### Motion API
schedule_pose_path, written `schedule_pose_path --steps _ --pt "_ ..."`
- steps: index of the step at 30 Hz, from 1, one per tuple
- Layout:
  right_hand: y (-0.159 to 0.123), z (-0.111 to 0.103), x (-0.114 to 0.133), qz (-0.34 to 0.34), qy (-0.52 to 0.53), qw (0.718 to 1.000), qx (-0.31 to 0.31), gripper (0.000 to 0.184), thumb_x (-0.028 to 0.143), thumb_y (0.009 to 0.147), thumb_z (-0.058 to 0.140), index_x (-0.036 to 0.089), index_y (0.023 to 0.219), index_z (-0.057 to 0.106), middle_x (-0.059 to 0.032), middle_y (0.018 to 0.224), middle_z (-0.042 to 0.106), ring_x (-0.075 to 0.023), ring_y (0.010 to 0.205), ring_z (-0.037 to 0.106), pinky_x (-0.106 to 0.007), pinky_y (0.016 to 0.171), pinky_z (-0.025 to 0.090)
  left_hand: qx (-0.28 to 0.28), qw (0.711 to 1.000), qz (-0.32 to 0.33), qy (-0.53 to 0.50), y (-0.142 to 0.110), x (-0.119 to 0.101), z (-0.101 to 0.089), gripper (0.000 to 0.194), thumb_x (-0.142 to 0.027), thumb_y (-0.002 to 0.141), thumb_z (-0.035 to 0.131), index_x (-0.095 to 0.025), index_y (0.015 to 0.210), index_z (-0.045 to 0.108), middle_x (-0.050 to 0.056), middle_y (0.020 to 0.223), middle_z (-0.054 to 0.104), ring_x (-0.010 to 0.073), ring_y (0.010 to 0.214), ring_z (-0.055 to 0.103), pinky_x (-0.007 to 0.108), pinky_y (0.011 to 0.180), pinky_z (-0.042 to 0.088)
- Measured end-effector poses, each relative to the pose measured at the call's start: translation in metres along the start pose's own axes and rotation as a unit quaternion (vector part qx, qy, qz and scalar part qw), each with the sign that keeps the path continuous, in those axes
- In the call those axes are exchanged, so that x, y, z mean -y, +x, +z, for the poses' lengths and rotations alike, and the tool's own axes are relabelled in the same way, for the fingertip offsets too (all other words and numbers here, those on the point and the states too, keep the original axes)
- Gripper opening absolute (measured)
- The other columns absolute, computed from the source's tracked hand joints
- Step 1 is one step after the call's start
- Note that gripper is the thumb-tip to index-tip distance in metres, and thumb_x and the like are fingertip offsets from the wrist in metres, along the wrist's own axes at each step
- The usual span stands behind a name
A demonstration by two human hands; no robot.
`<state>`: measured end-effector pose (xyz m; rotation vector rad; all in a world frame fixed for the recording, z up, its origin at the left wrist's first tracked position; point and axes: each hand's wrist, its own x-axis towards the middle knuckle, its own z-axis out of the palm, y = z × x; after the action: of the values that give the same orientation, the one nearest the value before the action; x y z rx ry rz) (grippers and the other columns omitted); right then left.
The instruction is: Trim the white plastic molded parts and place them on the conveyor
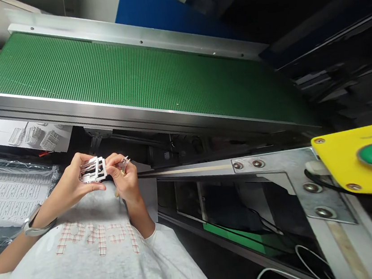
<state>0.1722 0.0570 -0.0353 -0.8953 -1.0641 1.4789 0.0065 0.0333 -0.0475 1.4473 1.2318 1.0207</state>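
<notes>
My left hand (73, 180) is closed around several white plastic frames (95, 169), held together in front of my chest. The frames are slatted, with open gaps between the bars. At their right edge, my right hand (124, 176) is closed, its thumb and forefinger touching or very near the frames. A small pointed tool (124, 162), shiny and pale, sticks out between the right hand's fingers. Most of that tool is hidden in the hand, so its exact kind does not show.
A green conveyor belt (124, 74) with metal side rails runs across beyond my hands. White plastic parts (32, 135) lie on a white surface at left. A plastic-lined box (9, 193) holds rows of similar parts. A yellow panel (343, 152) with a green button stands at right.
</notes>
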Motion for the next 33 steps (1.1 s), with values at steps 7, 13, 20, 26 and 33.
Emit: schedule_pose_path --steps 7,13,20,26,33 --pt "0.000 -0.003 -0.012 -0.004 0.040 0.999 0.016 0.036 0.052 0.080 0.081 0.023 0.073 0.060 0.0033 0.071 0.054 -0.0132 0.066 0.049 -0.030 0.067 0.042 0.019 0.998 -0.046 -0.038 0.002 -0.001 -0.001 0.051 -0.048 0.076 0.085 -0.020 0.106 0.054 0.002 0.096 0.064 0.0159 0.083 0.065 0.025 0.069 0.050" --pt "-0.004 -0.019 -0.026 0.106 0.076 0.991 0.041 0.047 0.061 0.077 0.079 0.023 0.069 0.053 0.0050 0.068 0.048 -0.0115 0.066 0.046 -0.028 0.066 0.040 -0.013 0.999 -0.039 -0.026 0.004 0.000 -0.001 0.049 -0.044 0.077 0.085 -0.019 0.106 0.055 0.002 0.097 0.064 0.0155 0.085 0.065 0.025 0.072 0.050" --pt "-0.017 -0.061 -0.088 0.285 0.047 0.953 0.090 0.043 0.058 0.074 0.073 0.023 0.069 0.049 0.0076 0.058 0.042 -0.0109 0.056 0.043 -0.027 0.058 0.042 0.001 0.998 -0.032 -0.055 0.006 0.000 -0.006 0.045 -0.039 0.078 0.084 -0.019 0.106 0.055 0.002 0.097 0.064 0.0142 0.082 0.065 0.024 0.070 0.052" --pt "-0.051 -0.073 -0.103 0.328 -0.012 0.940 0.093 0.053 0.056 0.058 0.085 0.023 0.091 0.060 -0.0001 0.078 0.064 -0.0178 0.075 0.063 -0.033 0.072 0.052 0.010 0.996 -0.036 -0.081 0.011 -0.004 -0.005 0.045 -0.037 0.076 0.086 -0.019 0.103 0.055 0.002 0.094 0.066 0.0135 0.082 0.065 0.022 0.070 0.052" --pt "-0.046 -0.065 -0.068 0.215 -0.178 0.960 -0.028 0.038 0.056 0.073 0.077 0.022 0.088 0.071 0.0005 0.073 0.064 -0.0163 0.070 0.057 -0.035 0.075 0.050 0.035 0.997 -0.032 -0.058 0.014 -0.006 -0.007 0.045 -0.039 0.077 0.086 -0.019 0.107 0.060 0.003 0.096 0.068 0.0141 0.082 0.067 0.022 0.070 0.053"
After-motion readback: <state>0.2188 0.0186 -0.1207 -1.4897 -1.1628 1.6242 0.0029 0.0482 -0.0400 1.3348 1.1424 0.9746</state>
